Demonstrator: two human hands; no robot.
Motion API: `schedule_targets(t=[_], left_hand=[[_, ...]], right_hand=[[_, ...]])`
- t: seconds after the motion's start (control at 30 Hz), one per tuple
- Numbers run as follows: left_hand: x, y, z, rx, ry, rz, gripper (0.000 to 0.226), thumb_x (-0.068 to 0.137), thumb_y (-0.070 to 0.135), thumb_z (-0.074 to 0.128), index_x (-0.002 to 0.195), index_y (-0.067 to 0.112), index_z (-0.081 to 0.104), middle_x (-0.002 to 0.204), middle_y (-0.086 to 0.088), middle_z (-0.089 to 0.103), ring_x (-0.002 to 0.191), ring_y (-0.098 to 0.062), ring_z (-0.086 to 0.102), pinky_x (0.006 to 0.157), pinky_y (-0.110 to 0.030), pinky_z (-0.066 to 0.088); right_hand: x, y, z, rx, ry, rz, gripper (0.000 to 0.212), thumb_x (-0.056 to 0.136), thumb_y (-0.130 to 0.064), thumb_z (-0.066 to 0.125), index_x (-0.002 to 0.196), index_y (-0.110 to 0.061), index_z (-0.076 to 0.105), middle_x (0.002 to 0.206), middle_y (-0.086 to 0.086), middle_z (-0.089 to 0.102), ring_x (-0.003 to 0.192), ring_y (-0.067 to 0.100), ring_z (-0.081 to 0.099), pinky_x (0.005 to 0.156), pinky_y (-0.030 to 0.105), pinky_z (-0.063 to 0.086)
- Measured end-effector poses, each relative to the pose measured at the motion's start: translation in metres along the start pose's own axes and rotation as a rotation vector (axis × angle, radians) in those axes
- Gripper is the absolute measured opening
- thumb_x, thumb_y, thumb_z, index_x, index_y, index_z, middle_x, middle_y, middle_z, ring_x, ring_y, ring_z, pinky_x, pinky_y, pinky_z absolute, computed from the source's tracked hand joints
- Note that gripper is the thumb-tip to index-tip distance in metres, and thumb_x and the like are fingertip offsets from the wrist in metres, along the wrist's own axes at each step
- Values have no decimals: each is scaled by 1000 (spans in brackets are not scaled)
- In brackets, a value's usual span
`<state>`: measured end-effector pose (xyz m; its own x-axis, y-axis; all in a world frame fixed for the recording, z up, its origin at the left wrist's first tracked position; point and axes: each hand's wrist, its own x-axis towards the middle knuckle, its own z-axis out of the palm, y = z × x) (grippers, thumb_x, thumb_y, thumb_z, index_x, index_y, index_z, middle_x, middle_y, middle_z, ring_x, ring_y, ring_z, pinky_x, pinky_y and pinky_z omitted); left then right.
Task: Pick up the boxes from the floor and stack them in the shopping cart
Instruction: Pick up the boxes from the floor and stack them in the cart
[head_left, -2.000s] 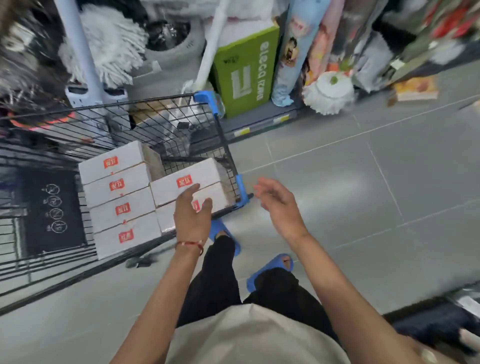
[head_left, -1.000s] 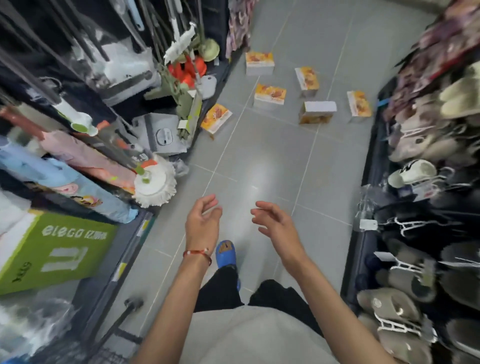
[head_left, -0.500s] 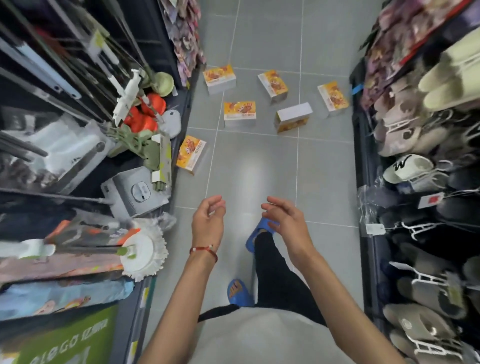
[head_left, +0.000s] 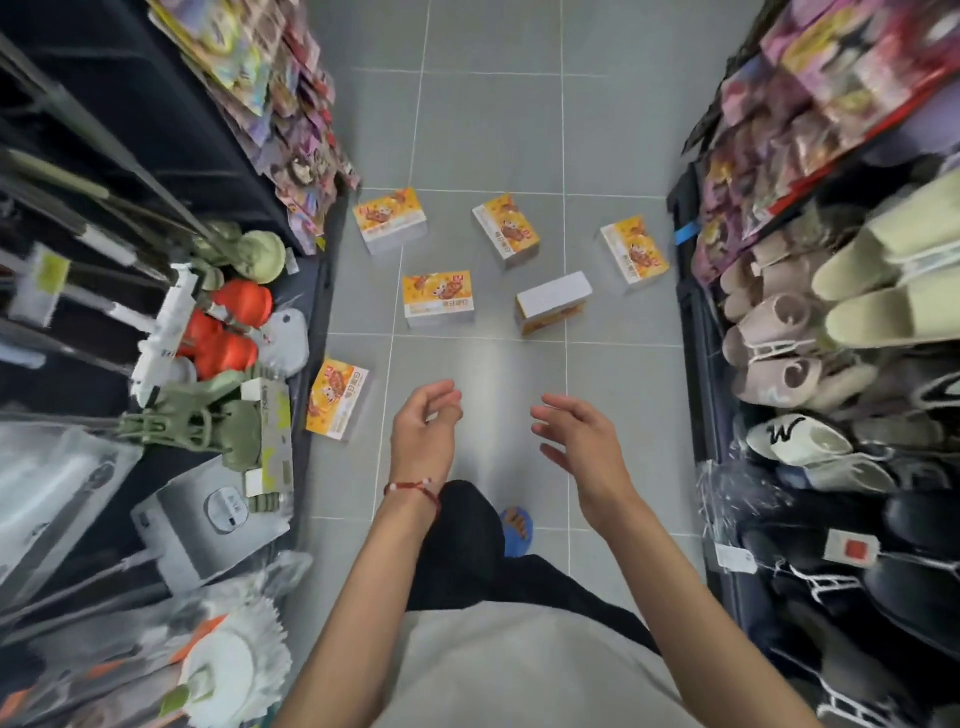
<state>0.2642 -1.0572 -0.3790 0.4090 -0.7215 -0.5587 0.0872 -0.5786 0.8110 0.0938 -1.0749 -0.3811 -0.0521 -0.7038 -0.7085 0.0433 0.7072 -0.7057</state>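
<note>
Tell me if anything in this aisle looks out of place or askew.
Yes. Six orange boxes lie scattered on the floor, each turned a different way. The middle-right box shows a plain white side up, and the nearest box lies at the foot of the left shelf.

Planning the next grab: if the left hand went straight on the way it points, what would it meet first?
Probably the face-up orange box ahead of the left hand, though depth is unclear.
</note>
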Motion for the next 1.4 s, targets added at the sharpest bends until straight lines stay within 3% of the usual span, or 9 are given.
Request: schedule_targets(t=[0.1, 0.4, 0.53, 0.67, 0.87, 1.1, 1.27, 1.33, 1.4], left_hand=[[53, 31, 25, 7, -13, -18, 28, 97, 5, 57, 121, 17, 66, 117, 2, 69, 115, -16, 64, 98, -30, 52], [211, 132, 100, 29, -84, -73, 14, 99, 16, 60, 111, 19, 67, 122, -8, 67, 112, -25, 65, 101, -38, 49], [254, 163, 136, 61, -129, -113, 13, 99, 14, 59, 105, 22, 67, 137, -5, 61, 111, -24, 66, 87, -30, 49], [280, 179, 174, 74, -107, -172, 19, 98, 14, 60, 115, 15, 67, 124, -4, 67, 110, -23, 67, 88, -30, 48], [317, 182, 246, 122, 15, -195, 21, 100, 13, 56, 116, 18, 68, 120, -7, 68, 108, -24, 67, 96, -35, 48], [345, 168, 306, 84, 56, -346, 19, 99, 13, 57, 114, 19, 66, 119, -9, 68, 110, -29, 65, 104, -45, 50], [379, 134, 318, 33, 106, -478, 15, 99, 13, 57, 112, 15, 66, 109, -8, 67, 93, -22, 66, 81, -30, 47], [397, 118, 322, 27, 108, -545, 16, 100, 14, 56, 113, 12, 65, 107, -9, 66, 84, -18, 65, 78, -30, 45], [417, 100, 327, 9, 104, -607, 12, 100, 15, 56, 108, 14, 65, 112, -10, 67, 90, -22, 65, 80, -30, 48]], right_hand=[[46, -36, -2, 11, 20, 20, 19, 100, -15, 62, 118, -21, 68, 118, 6, 73, 104, 17, 70, 95, 34, 57], [172, -156, -5, 16, 100, 12, 21, 103, -19, 59, 123, -22, 66, 118, 3, 72, 108, 17, 69, 95, 32, 56], [216, -195, -19, 101, 130, 70, 26, 102, -18, 60, 127, -17, 65, 119, 5, 73, 111, 20, 70, 104, 38, 54], [263, -225, -40, 136, 133, 129, 23, 101, -16, 62, 123, -17, 67, 117, 7, 73, 109, 21, 70, 104, 39, 52], [346, -270, -82, 38, 28, 212, 23, 99, -11, 63, 121, -14, 68, 109, 4, 74, 100, 18, 70, 101, 37, 54], [429, -313, -119, -164, -41, 240, 15, 99, -10, 61, 100, -21, 70, 102, 11, 72, 87, 18, 66, 68, 21, 53], [489, -301, -122, -285, -51, 299, 18, 100, -8, 58, 95, -23, 67, 104, 12, 72, 93, 22, 66, 73, 25, 51], [515, -287, -122, -347, -43, 346, 18, 100, -8, 56, 94, -22, 66, 104, 9, 72, 97, 23, 65, 73, 27, 50], [542, -270, -121, -395, -31, 388, 18, 100, -7, 55, 93, -20, 65, 102, 11, 71, 95, 23, 66, 71, 28, 49]])
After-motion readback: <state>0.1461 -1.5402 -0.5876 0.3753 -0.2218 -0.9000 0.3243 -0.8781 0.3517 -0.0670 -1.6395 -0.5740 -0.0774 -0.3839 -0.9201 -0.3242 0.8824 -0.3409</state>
